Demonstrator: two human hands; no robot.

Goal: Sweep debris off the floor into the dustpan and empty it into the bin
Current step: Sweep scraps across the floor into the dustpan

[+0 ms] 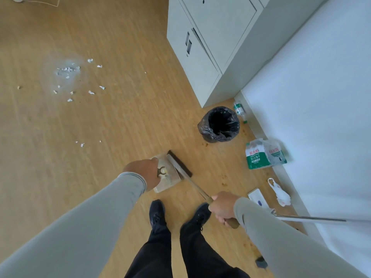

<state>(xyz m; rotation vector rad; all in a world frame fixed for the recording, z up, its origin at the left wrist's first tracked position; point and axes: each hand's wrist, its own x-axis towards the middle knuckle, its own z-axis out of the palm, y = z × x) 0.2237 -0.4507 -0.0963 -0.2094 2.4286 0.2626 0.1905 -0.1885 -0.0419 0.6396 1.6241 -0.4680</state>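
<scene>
**Broom and dustpan in hand, scraps well off across the floor**

The left hand point(143, 171) covers the top of the dustpan point(167, 175), fingers curled round its handle; only the pale, scuffed pan body and a dark clip show beneath it. The right hand point(222, 209) is clenched on the broom point(180, 164), whose tan stick runs down to a flat dark brush head touching the dustpan's right edge. The stick's upper end is hidden behind the grey sleeve.

White paper scraps point(68, 70) lie scattered on the wood-grain floor point(120, 117), far to the left of the pan; they are too small and many to count surely, with a dusty smear around the densest cluster.

One round bin point(219, 124), lined with crinkled black plastic, stands beside a grey metal cabinet point(200, 47). Near the white wall lie one clear bottle point(240, 111), one shrink-wrapped water pack point(265, 154) and one crumpled white bag point(280, 194). Two black shoes point(157, 213) show below.
</scene>
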